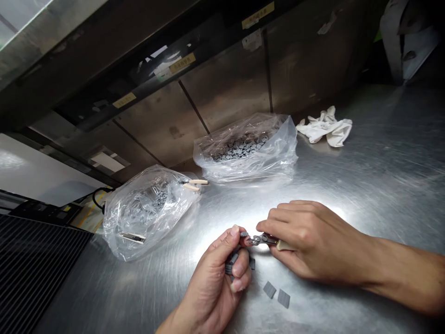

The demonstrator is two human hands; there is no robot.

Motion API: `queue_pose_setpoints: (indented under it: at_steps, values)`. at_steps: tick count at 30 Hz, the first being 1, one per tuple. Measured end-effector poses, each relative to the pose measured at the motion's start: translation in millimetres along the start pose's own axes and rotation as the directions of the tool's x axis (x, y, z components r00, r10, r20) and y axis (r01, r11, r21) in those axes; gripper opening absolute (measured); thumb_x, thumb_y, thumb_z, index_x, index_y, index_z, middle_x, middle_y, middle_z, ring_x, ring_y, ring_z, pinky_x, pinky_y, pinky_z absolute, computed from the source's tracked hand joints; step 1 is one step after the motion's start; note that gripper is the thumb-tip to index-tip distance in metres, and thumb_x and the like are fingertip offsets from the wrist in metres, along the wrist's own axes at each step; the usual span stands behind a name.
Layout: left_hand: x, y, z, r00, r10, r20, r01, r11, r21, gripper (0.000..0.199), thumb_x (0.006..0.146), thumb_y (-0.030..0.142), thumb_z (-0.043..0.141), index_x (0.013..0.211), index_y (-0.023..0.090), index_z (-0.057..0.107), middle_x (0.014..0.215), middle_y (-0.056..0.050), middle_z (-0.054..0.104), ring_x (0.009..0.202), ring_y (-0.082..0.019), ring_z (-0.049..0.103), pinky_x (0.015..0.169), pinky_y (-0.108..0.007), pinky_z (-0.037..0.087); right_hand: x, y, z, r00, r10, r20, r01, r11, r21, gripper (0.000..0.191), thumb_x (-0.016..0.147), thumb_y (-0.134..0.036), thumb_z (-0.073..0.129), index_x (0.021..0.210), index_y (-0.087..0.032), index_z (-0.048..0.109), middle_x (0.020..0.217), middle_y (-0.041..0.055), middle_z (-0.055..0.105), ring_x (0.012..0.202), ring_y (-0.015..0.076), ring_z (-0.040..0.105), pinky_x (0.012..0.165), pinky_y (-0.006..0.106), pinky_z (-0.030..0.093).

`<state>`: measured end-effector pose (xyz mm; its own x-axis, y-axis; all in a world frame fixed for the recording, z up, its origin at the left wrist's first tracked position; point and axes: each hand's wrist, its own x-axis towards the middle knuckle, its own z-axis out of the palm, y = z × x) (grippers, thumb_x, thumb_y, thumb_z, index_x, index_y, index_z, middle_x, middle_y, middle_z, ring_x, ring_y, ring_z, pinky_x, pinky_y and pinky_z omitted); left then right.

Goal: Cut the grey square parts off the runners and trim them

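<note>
Several small grey ridged pieces [230,268] are gathered in my left hand [222,273], its fingers curled round them. Between thumb and forefinger it pinches one more grey piece [244,234]. My right hand [306,241] is closed round the cream handles of small pliers or nippers [264,239]. Their metal jaws point left and meet the left fingertips at the pinched piece; whether they bite on it I cannot tell. Two loose grey pieces [276,294] lie flat on the metal table just below the hands.
A clear plastic bag [274,162] full of grey pieces stands at the back. Left of it, another clear bag [125,213] holds smaller grey bits, with cream-handled nippers [191,185] at its edge. White gloves [327,127] lie back right. A black slatted grille [41,260] fills the left.
</note>
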<state>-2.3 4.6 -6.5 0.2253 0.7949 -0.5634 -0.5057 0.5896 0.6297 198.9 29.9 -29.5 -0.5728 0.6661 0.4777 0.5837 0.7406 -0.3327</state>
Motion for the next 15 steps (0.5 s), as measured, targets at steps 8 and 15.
queue_pose_setpoints:
  at_steps: [8,15]
  values:
    - [2.3,0.7,-0.2,1.0,0.004,0.014,-0.005,0.999,0.038,0.014,0.091,0.019,0.066,0.08,0.01,0.065,0.08,-0.004,0.062,0.047,-0.002,0.039,0.038,-0.012,0.033,1.2,0.7,-0.2,0.999,0.039,0.009,-0.039,0.998,-0.057,0.005,0.08,-0.015,0.061,0.079,-0.02,0.062,0.072,-0.0011,0.059,0.067,0.0171,0.052,0.065,0.033,0.033]
    - [0.8,-0.1,1.3,0.999,0.009,0.049,-0.014,0.995,0.101,0.013,0.094,0.018,0.061,0.095,0.009,0.07,0.083,-0.005,0.064,0.045,-0.001,0.038,0.038,-0.012,0.031,1.0,0.9,0.6,0.999,0.052,-0.009,-0.052,0.997,-0.06,0.008,0.086,-0.016,0.058,0.08,-0.02,0.061,0.072,-0.0009,0.059,0.065,0.017,0.052,0.066,0.033,0.033]
